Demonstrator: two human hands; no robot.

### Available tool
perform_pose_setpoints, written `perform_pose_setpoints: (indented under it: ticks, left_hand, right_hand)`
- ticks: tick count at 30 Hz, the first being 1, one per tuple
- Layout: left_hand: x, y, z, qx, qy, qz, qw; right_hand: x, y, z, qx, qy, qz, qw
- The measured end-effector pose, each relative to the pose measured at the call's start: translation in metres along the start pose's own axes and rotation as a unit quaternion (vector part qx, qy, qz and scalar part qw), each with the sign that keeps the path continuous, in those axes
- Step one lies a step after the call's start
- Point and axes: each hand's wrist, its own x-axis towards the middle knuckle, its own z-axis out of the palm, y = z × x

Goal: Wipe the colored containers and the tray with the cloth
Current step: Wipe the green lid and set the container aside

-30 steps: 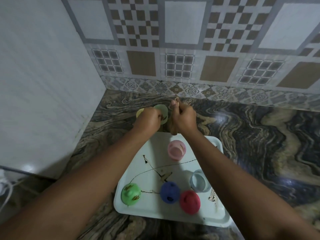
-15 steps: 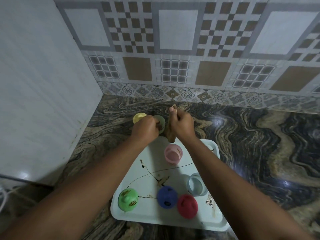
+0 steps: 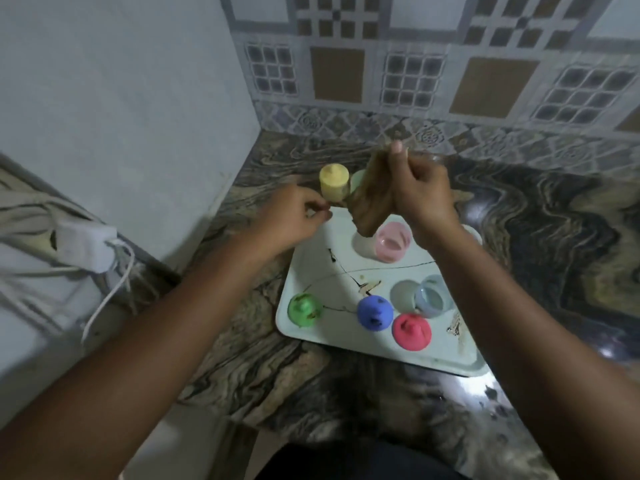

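Head camera looks down on the right hand (image 3: 420,188) gripping a brown cloth (image 3: 372,195), held up over the far edge of the stained tray (image 3: 322,271). The left hand (image 3: 294,216) hovers beside the yellow container (image 3: 333,181) on the marble counter (image 3: 519,220), fingers curled; blur hides whether it pinches anything. On the tray stand the pink container (image 3: 393,242), light blue container (image 3: 433,296), green container (image 3: 305,310), blue container (image 3: 375,312) and red container (image 3: 412,331).
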Motion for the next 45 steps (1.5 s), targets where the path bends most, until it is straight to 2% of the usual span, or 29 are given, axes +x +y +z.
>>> perform_pose_setpoints:
  ticks: [4,7,10,17,19,24,29,31,33,37,42,45]
  left_hand:
    - [-0.051,-0.015,0.009,0.022,-0.039,-0.023,0.999]
    - [-0.084,-0.023,0.022,0.043,-0.061,-0.052,0.996]
    - [-0.107,-0.029,0.036,0.072,-0.080,-0.078,0.991]
    - [-0.137,-0.030,0.061,0.181,-0.038,-0.046,0.982]
    - [-0.139,-0.032,0.064,0.174,-0.023,-0.049,0.983]
    - [-0.143,-0.041,0.071,0.161,-0.008,-0.067,0.985]
    - [-0.142,-0.042,0.072,0.122,0.027,-0.059,0.990]
    - [-0.140,-0.033,0.069,0.062,0.067,-0.049,0.995]
    - [-0.138,-0.016,0.061,-0.046,0.082,-0.085,0.992]
    - [-0.136,0.024,0.042,-0.295,0.063,-0.170,0.938]
    - [-0.134,0.051,0.031,-0.486,0.052,-0.194,0.851]
    - [-0.128,0.054,0.034,-0.608,0.009,-0.236,0.758]
  right_hand:
    - [-0.043,0.027,0.014,-0.004,-0.027,0.041,0.999]
    - [-0.075,0.044,0.020,-0.009,-0.083,0.084,0.993]
    - [-0.101,0.057,0.025,-0.012,-0.116,0.068,0.991]
    - [-0.133,0.088,0.035,-0.204,-0.143,0.022,0.968]
    - [-0.140,0.093,0.036,-0.234,-0.149,0.007,0.961]
    - [-0.147,0.099,0.035,-0.256,-0.167,0.030,0.952]
    - [-0.149,0.098,0.032,-0.230,-0.159,0.033,0.960]
    - [-0.152,0.090,0.026,-0.205,-0.141,0.024,0.968]
    - [-0.155,0.078,0.019,-0.171,-0.124,0.014,0.977]
    - [-0.159,0.055,0.005,-0.103,-0.102,0.001,0.989]
    - [-0.155,0.034,-0.013,-0.002,-0.076,0.025,0.997]
    - [-0.152,0.026,-0.021,0.018,-0.069,0.016,0.997]
